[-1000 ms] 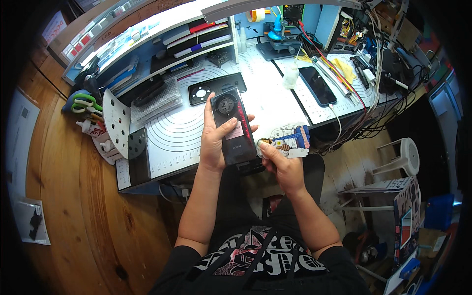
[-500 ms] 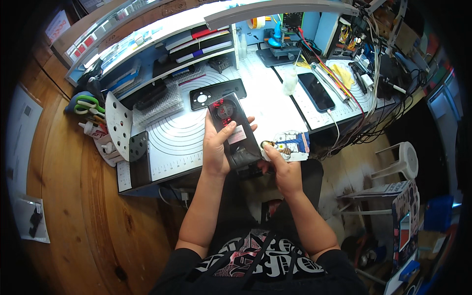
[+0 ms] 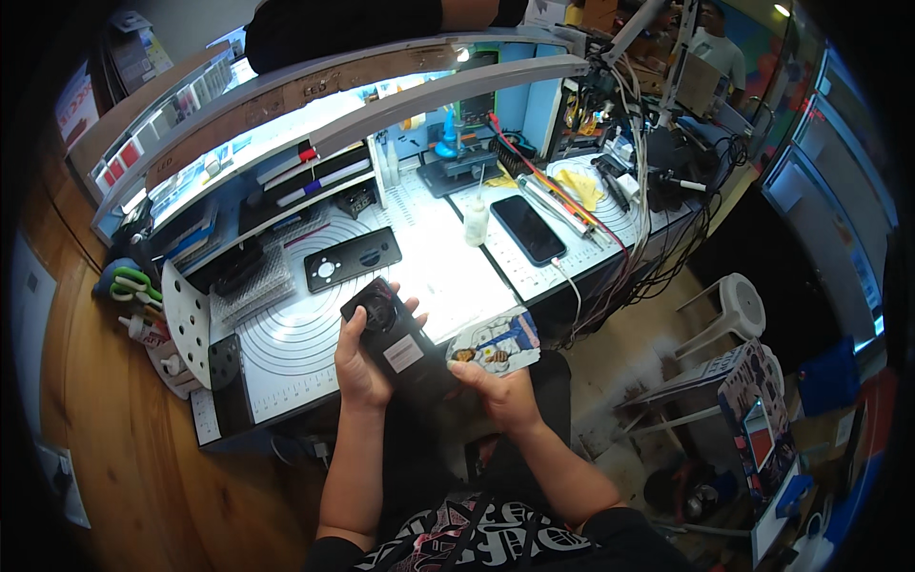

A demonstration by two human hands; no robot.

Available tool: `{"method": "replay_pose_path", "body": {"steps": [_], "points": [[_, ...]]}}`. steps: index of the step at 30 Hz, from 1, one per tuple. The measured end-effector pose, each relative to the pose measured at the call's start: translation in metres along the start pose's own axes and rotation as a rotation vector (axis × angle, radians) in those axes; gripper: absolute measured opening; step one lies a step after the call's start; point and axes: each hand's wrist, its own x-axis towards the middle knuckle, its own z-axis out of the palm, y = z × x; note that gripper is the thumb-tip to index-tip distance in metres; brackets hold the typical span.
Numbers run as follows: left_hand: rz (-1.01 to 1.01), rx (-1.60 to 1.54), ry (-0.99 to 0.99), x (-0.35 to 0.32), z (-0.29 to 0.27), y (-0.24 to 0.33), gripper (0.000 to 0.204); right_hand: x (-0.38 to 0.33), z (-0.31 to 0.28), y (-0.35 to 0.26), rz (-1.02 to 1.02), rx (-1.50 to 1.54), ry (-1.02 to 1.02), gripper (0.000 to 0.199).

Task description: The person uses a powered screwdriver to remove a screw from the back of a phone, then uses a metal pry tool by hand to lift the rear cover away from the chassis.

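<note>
While the left hand (image 3: pixel 362 370) grips the phone (image 3: pixel 389 339) along its upper half, its back faces up; dark glossy body, large round camera ring near the top end, pale label stuck mid-back; phone is held tilted, over the near edge of the workbench mat (image 3: pixel 286 329); right hand (image 3: pixel 498 393) is closed, thumb on top, on the near corner of a printed card (image 3: pixel 500 341), colored cartoon-like figure on white; card sits just beside the phone's lower end.

Mat is white with dark concentric rings and a scale along the front; dark phone case (image 3: pixel 355 259) lies on it beyond the phone, beside bubble wrap (image 3: pixel 253 291); to the right, a second phone (image 3: pixel 527 231) lies screen up near a squeeze bottle (image 3: pixel 476 226) standing upright; green-handled scissors (image 3: pixel 133 284) at far left; lamp bar (image 3: pixel 457 91) crosses above; white stool (image 3: pixel 741 307) on the floor at right; another person (image 3: pixel 720 46) far back, upper right.

Phone's lower end blends into the dark clothing, outline hard to trace; left palm is behind the phone; right fingers under the card are hidden, can't tell if they touch the phone; black shape (image 3: pixel 353 33) at the top edge is cut off, can't identify.
</note>
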Motion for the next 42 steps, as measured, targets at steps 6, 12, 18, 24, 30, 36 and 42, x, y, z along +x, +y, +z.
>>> {"method": "replay_pose_path", "body": {"steps": [6,12,18,24,30,36,42], "points": [[0.018,-0.024,0.089,0.001,-0.006,-0.004,0.042,-0.008,0.002,-0.001,0.049,-0.077,-0.020,0.025],[0.020,-0.051,0.154,-0.001,-0.003,0.002,0.034,-0.009,0.003,0.003,-0.033,-0.181,-0.045,0.026],[0.020,-0.059,0.116,0.001,-0.008,0.001,0.037,-0.007,0.003,-0.005,0.079,-0.060,-0.078,0.026],[0.010,-0.077,0.116,0.001,-0.010,0.000,0.045,-0.008,0.001,-0.008,0.102,-0.066,-0.082,0.020],[-0.018,-0.027,0.199,-0.001,-0.011,0.004,0.051,-0.011,0.001,-0.007,0.127,-0.114,-0.076,0.016],[-0.031,-0.089,0.077,0.001,-0.006,0.002,0.046,-0.016,0.003,-0.007,0.131,-0.153,-0.001,0.014],[-0.024,-0.082,0.095,0.000,-0.008,0.005,0.046,-0.016,0.009,-0.012,0.175,-0.171,0.024,0.015]]}}
